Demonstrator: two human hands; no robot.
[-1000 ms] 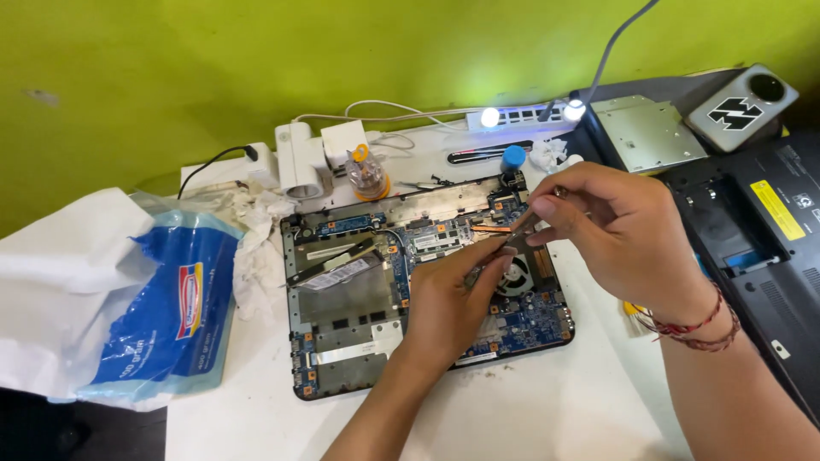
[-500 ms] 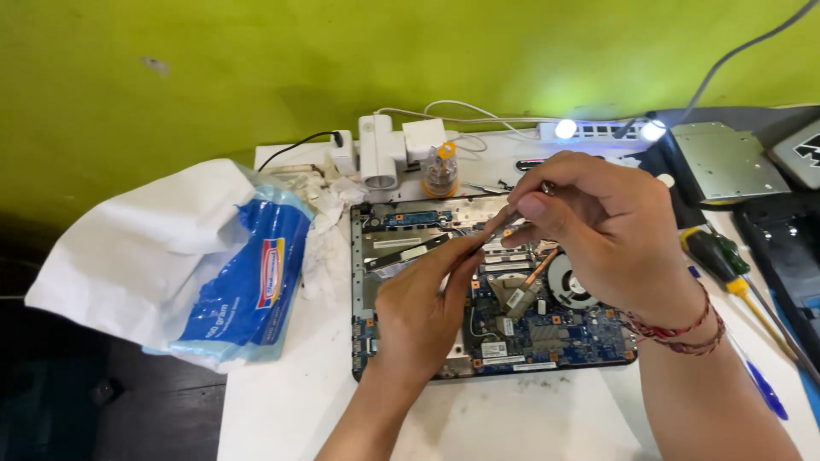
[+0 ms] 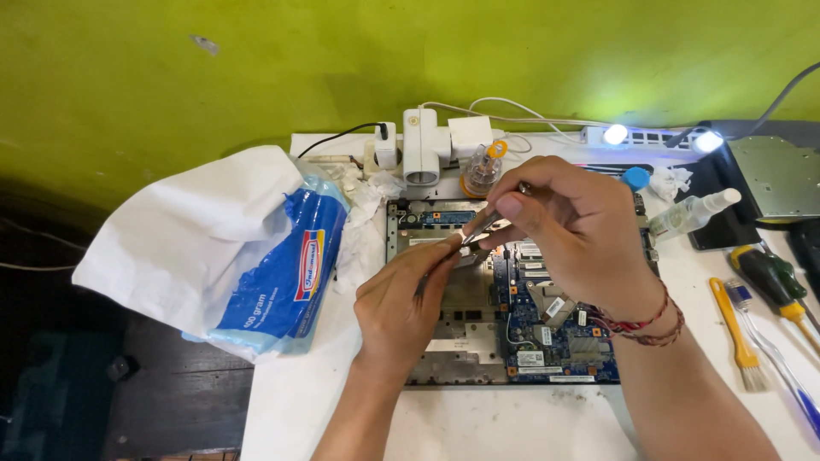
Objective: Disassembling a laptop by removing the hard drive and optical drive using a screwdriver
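Note:
An opened laptop base (image 3: 478,337) with a blue circuit board (image 3: 547,329) lies on the white table (image 3: 478,427). My right hand (image 3: 572,235) hovers over its upper middle and pinches metal tweezers (image 3: 483,224), tips pointing down-left. My left hand (image 3: 406,303) rests over the board's left half, thumb and forefinger pinched together right at the tweezer tips; what sits between them is too small to tell. Red string bracelets circle my right wrist.
A blue-and-white plastic bag with tissue (image 3: 248,248) lies at the left table edge. White plug adapters (image 3: 431,141), a small glass bottle (image 3: 481,169), a lit lamp strip (image 3: 658,137), a spray bottle (image 3: 692,213), a screwdriver (image 3: 777,282), brushes (image 3: 739,329) and a dark laptop cover (image 3: 773,183) stand behind and right.
The view has shifted, so the laptop now sits more to the right. Both hands stay together over the board; the left fingertips have risen to the tweezer tips.

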